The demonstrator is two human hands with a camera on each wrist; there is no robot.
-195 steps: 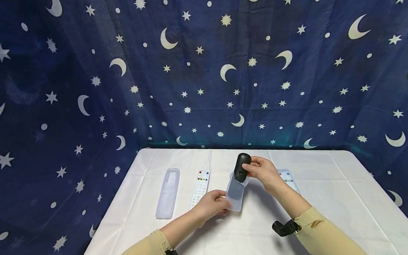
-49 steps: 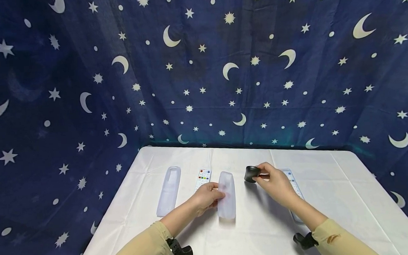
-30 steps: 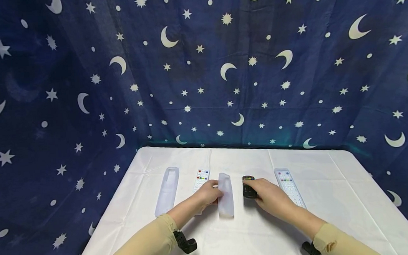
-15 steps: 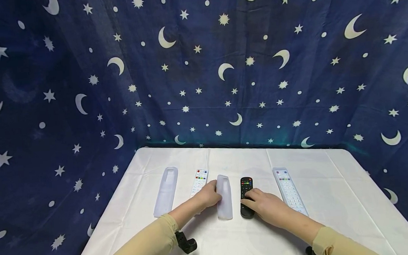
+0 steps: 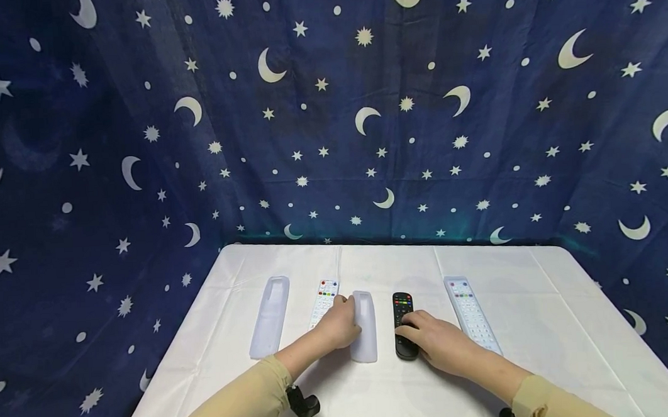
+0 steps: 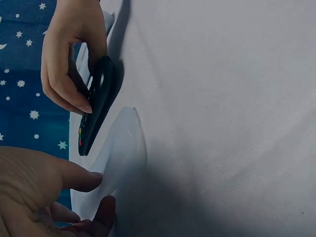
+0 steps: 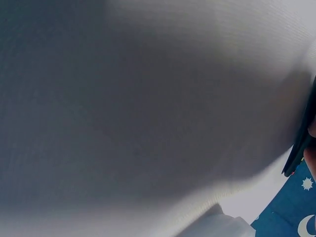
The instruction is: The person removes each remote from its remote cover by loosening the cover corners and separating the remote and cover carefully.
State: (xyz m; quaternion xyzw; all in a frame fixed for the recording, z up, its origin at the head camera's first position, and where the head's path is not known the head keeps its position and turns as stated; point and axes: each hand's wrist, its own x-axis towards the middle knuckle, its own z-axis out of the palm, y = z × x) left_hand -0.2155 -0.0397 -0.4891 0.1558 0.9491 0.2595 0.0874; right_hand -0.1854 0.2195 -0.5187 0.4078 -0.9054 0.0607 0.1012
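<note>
Two hands lie low on the white table (image 5: pixel 543 298), forearms reaching forward from beige sleeves. The left hand (image 5: pixel 339 325) rests against the left side of the translucent silicone cover (image 5: pixel 364 325), fingers loosely bent on its edge, seemingly touching rather than gripping. The right hand (image 5: pixel 439 346) curls over the near end of the black remote (image 5: pixel 403 321), fingers and thumb holding its sides; the remote lies flat just right of the cover.

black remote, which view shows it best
The head view: the black remote lies flat, buttons up, under the right hand. The left wrist view shows it edge-on; the right wrist view catches only a dark sliver.
</note>
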